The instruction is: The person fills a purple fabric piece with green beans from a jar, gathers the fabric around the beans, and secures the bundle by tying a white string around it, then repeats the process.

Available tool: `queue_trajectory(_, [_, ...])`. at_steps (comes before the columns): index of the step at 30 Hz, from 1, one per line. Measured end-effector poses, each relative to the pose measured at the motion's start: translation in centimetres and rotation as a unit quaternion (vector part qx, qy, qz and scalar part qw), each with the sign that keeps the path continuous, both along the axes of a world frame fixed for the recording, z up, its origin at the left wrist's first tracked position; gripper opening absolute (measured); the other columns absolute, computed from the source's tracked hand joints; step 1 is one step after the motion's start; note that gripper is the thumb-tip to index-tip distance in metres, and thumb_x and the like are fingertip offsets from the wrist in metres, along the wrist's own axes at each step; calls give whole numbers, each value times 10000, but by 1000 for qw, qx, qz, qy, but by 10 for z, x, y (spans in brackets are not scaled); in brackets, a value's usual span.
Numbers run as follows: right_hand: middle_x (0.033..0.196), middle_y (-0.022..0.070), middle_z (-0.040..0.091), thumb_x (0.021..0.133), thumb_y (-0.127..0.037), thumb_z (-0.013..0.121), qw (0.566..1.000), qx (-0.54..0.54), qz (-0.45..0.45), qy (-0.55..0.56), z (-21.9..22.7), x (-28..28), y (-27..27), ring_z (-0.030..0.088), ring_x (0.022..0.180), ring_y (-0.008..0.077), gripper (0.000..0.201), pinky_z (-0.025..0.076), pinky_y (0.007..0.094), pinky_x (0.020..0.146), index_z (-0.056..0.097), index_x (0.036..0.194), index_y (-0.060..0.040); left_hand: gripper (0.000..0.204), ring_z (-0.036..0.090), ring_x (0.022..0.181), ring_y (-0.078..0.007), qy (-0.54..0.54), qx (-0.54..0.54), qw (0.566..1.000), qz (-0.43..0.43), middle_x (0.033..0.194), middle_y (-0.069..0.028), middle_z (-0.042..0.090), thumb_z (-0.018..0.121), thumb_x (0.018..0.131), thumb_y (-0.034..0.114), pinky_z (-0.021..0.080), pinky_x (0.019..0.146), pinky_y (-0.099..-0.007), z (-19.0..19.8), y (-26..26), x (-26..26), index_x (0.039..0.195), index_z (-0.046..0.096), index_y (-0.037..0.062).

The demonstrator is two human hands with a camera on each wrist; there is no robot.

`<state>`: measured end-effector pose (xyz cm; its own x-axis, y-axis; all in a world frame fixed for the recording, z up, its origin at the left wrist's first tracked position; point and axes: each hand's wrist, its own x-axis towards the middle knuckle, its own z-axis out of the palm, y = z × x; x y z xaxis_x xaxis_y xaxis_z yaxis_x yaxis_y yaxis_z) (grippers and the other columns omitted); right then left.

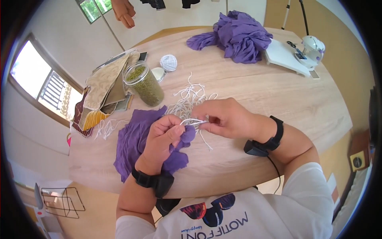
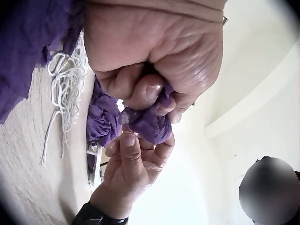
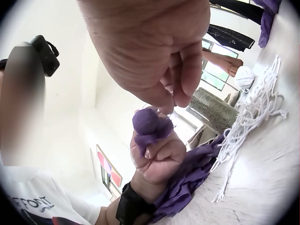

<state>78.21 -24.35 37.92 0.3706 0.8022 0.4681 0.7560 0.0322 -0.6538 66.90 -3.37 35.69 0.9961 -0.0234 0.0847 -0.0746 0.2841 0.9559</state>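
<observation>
The left hand [image 1: 161,139] pinches a bunched end of purple cloth [image 1: 133,135], which forms a small round lump [image 3: 146,121] above the fingers. White string [image 1: 193,120] runs from this bunch to the right hand [image 1: 227,117], whose thumb and fingers pinch it. In the right wrist view the right hand [image 3: 161,56] is just above the lump. The left hand [image 2: 154,51] covers part of the bunch in the left wrist view. A tangle of white strings [image 1: 179,105] lies behind both hands.
A jar of green beans [image 1: 149,85], its lid [image 1: 158,74], a string ball [image 1: 168,63] and fabric swatches [image 1: 105,89] stand or lie at the left. Farther back are a purple cloth heap [image 1: 242,38] and a small sewing machine [image 1: 312,51]. Another person's hand [image 1: 124,12] shows at the top.
</observation>
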Motion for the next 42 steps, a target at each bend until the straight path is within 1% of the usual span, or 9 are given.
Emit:
queue_trajectory(2, [865,38,639,805,-90,721,991,61,23,-119,-8,4,3,636,684,239,319,510,331,577,635,1102,-166,164,394,513,-3,3,-7,1000,-2,629,48,512,663,931,206,278,463,-159,-1,0,0,899,599,59])
queue_trajectory(8, [855,11,621,812,-122,710,980,60,-17,-189,-11,5,1,632,700,253,118,508,351,574,685,925,-148,181,398,515,-7,15,-8,1000,-19,630,42,513,670,927,209,290,464,-163,5,-2,-2,889,594,49])
queue_trajectory(14, [1075,45,612,770,-76,719,986,80,-77,-121,-4,1,3,625,704,226,225,508,326,579,672,979,-145,195,405,516,-7,14,0,1000,-15,624,41,510,677,923,221,296,462,-162,5,-2,-2,878,592,51])
queue_trajectory(17, [1187,70,569,759,-71,715,976,103,-38,-187,6,-3,-6,608,715,202,256,506,319,586,668,999,-147,194,404,509,-7,14,-16,1000,-11,609,43,502,674,924,223,298,457,-165,4,-1,-2,874,590,55])
queue_trajectory(20, [1172,73,561,748,-70,716,976,103,12,-190,1,-8,1,590,730,189,272,501,321,586,671,1004,-151,193,402,504,-6,3,-30,999,-25,597,45,496,669,926,226,299,452,-168,-3,3,-1,871,590,58])
queue_trajectory(28, [1153,55,569,743,-85,711,980,67,-12,-187,-6,0,3,636,834,234,166,529,351,622,620,880,-109,181,407,512,-12,5,6,999,-44,599,47,498,665,920,218,309,466,-172,3,-2,-3,866,600,58])
queue_trajectory(34, [1145,59,585,771,-104,700,988,68,-8,-142,-3,5,1,637,855,259,120,535,359,654,601,838,-95,122,430,558,-8,65,109,992,-18,637,53,519,642,933,165,317,501,-173,5,-6,3,903,631,48])
queue_trajectory(40, [1088,50,615,818,-118,688,988,58,6,-140,-5,-2,6,639,835,264,87,534,358,672,619,843,-71,79,468,571,-25,24,210,977,-10,674,38,563,654,923,115,363,512,-189,-9,-11,8,921,642,37])
queue_trajectory(42, [1060,45,623,831,-118,681,990,54,0,-130,-8,-5,9,640,825,261,82,533,357,668,621,845,-64,119,520,576,-66,-28,345,938,32,660,-12,590,676,904,137,410,527,-236,-12,-13,7,904,631,28])
